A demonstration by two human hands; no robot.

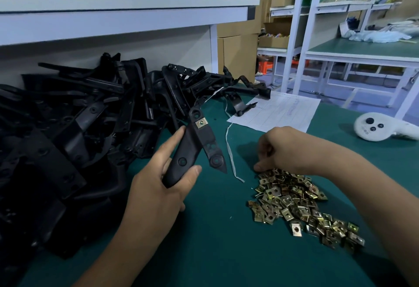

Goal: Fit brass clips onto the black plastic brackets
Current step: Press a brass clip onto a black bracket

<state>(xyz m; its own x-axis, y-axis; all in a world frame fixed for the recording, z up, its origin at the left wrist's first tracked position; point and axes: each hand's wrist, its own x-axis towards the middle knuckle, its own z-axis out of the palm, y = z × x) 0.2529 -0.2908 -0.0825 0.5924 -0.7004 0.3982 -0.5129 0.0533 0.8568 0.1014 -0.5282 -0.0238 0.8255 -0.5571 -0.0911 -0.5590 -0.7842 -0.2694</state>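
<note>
Nearest, the left hand (169,180) grips a black bracket (195,148) bearing one brass clip (201,124), above the bench's (215,252) middle. Rightward, the right hand (277,150) pinches at the clip pile's (301,205) far edge.

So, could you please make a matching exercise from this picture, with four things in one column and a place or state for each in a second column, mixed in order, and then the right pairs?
Things
1. bracket in hand
2. pile of brass clips
3. pile of black brackets
4. paper sheet

Places or states
A. lying on the green mat under the right hand
B. heaped against the back wall, on the left
C. gripped by the left hand, one clip already on it
D. flat on the mat, partly under a bracket

Pairs: 1-C, 2-A, 3-B, 4-D
</note>
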